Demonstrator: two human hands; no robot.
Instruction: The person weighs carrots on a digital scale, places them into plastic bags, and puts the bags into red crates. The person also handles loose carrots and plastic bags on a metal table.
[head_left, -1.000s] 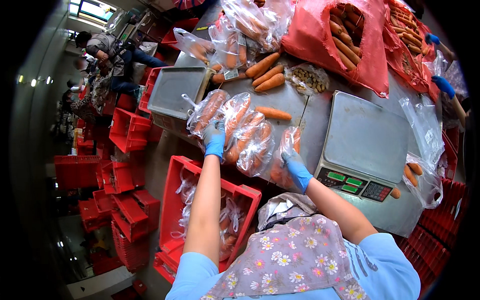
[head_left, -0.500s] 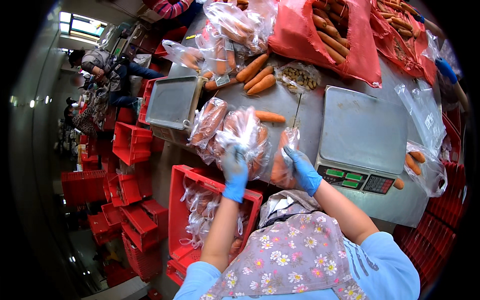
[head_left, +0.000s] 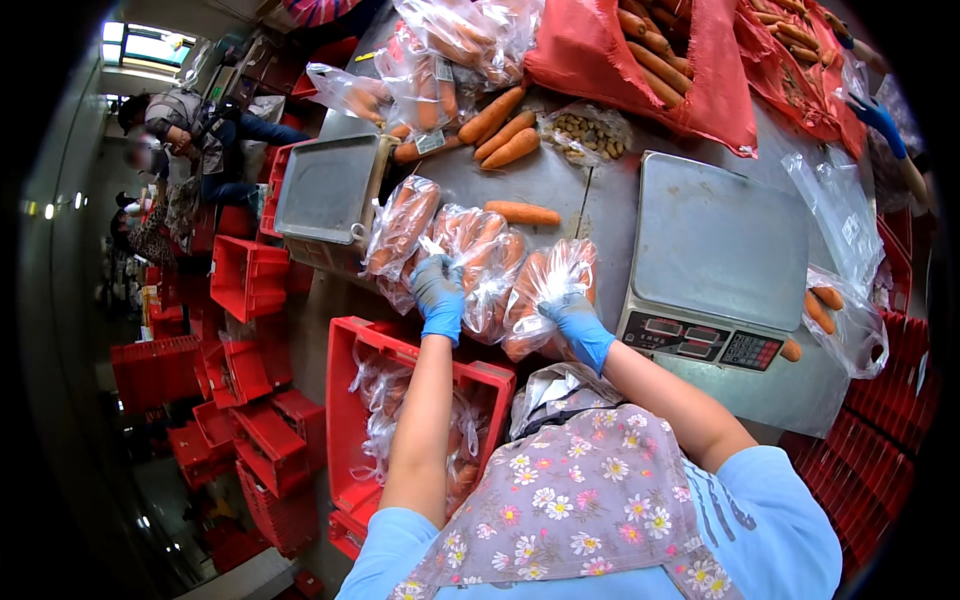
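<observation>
Three clear plastic bags of carrots lie side by side along the near edge of the metal table. My left hand [head_left: 440, 294], in a blue glove, is closed on gathered plastic at the near side of the middle carrot bag [head_left: 482, 262]. The left-hand carrot bag [head_left: 402, 228] lies just beyond that hand. My right hand [head_left: 580, 322], gloved too, grips the bunched plastic of the right-hand carrot bag [head_left: 528, 292], its fingertips partly hidden in the film. One loose carrot [head_left: 522, 212] rests behind the bags.
A weighing scale [head_left: 720, 240] stands to the right, a second scale [head_left: 328, 188] to the left. Below the table edge sits a red crate [head_left: 345, 440] holding bagged carrots. Red sacks [head_left: 715, 95] of carrots and more filled bags [head_left: 425, 90] lie farther back. A co-worker's gloved hand [head_left: 878, 125] shows far right.
The right-hand bag has shifted left against the middle one and turned its broad side up, with my right hand following. My left hand has moved slightly left and nearer. The right scale's green display glow is gone.
</observation>
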